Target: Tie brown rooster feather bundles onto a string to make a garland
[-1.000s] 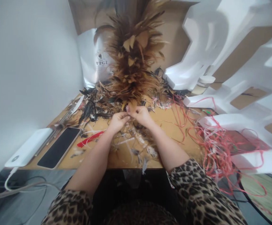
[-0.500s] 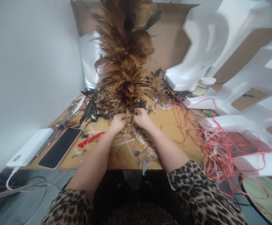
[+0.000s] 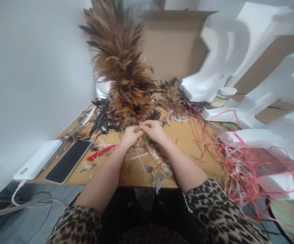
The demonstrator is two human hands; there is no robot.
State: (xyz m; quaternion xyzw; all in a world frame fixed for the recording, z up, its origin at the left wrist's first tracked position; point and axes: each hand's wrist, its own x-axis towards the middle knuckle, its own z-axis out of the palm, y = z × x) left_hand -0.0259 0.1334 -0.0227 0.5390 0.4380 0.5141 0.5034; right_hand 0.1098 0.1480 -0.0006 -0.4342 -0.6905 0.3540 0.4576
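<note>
A long brown feather duster (image 3: 122,64) stands up from the middle of the wooden table (image 3: 184,132), leaning left towards the wall. My left hand (image 3: 131,135) and my right hand (image 3: 153,129) meet at its lower end, both closed in a pinch on the base of the feathers. A thin strand shows between the fingertips. Loose brown and black feathers (image 3: 103,118) lie scattered around and beneath both hands.
A black phone (image 3: 68,160) and a white power bank (image 3: 37,164) lie at the table's left edge, with a red-handled tool (image 3: 100,152) beside them. A tangle of red string (image 3: 238,159) covers the right side. White foam blocks (image 3: 240,51) and a cardboard panel (image 3: 174,44) stand behind.
The feather duster has swung leftwards, its top now tilted towards the wall. Both hands stay pinched together at its base, shifted slightly lower.
</note>
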